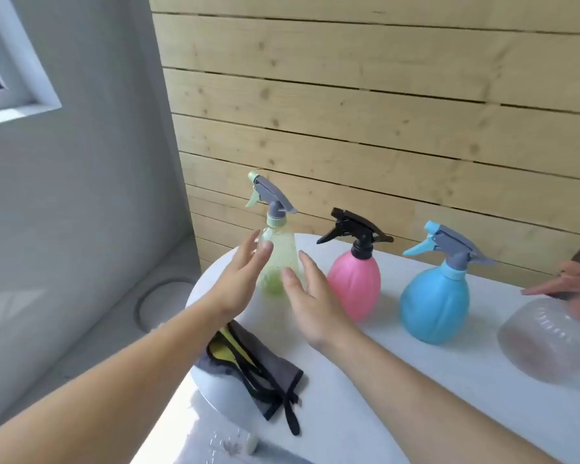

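The left grip (245,276) is open: fingers straight and close together, palm turned inward to the right, fingertips up by the shoulder of the green spray bottle (277,254). The right grip (312,296) mirrors it, also open, palm facing left, thumb spread forward across the bottle's lower body. Neither has anything in hold. The two palms face each other with the bottle between them. Whether the fingers actually touch the plastic cannot be told, as the edges are blurred. Both forearms are bare and run up from the lower edge of the view, converging on the bottle.

The green spray bottle stands upright near the rounded left end of the white bench (416,396), its grey trigger head pointing left. Just to its right stand a pink spray bottle (354,283) with a black head, then a blue spray bottle (434,303), all in a row. At the far right a third hand (570,289) lies on a clear ribbed container (546,346). Under the left forearm a grey cloth (282,373) with black trim lies crumpled on the bench. A wooden plank wall (382,112) rises behind.
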`<state>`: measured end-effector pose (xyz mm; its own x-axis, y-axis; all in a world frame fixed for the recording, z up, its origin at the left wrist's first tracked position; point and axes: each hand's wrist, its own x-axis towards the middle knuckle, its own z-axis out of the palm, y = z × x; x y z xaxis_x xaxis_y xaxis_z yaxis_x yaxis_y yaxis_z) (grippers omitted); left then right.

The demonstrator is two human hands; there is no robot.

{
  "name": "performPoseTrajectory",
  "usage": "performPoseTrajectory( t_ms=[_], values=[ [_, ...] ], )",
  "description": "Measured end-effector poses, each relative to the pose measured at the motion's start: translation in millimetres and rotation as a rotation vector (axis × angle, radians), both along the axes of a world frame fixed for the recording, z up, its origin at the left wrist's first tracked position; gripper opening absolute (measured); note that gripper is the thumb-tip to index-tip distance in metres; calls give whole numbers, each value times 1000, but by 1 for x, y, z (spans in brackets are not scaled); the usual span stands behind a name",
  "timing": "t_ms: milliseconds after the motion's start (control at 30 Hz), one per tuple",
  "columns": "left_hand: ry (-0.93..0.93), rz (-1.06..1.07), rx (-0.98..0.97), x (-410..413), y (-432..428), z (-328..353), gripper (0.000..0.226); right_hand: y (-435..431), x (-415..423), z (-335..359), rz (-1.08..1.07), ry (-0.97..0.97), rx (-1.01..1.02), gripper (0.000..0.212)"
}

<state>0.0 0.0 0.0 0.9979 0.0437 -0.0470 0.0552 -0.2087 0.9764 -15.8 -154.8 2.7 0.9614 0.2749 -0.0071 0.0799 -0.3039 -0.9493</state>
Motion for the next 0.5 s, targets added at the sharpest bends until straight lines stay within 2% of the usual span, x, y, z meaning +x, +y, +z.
performPoseTrajectory(
  t_ms=[100,167,233,333,500],
  values=[
    [-58,-17,-13,10,2,-17,93,6,10,-17,-39,-12,-27,60],
    [-66,-27,-21,18,4,-26,98,10,16,-20,-53,-12,13,57],
    [-76,-12,-27,14,1,-25,92,13,16,-25,-74,-4,30,57],
    [-120,32,37,5,-2,-17,67,13,9,-23,-89,1,58,60],
    [-204,64,-6,-31,-3,5,50,6,-28,-3,-39,-72,112,58]
  ],
)
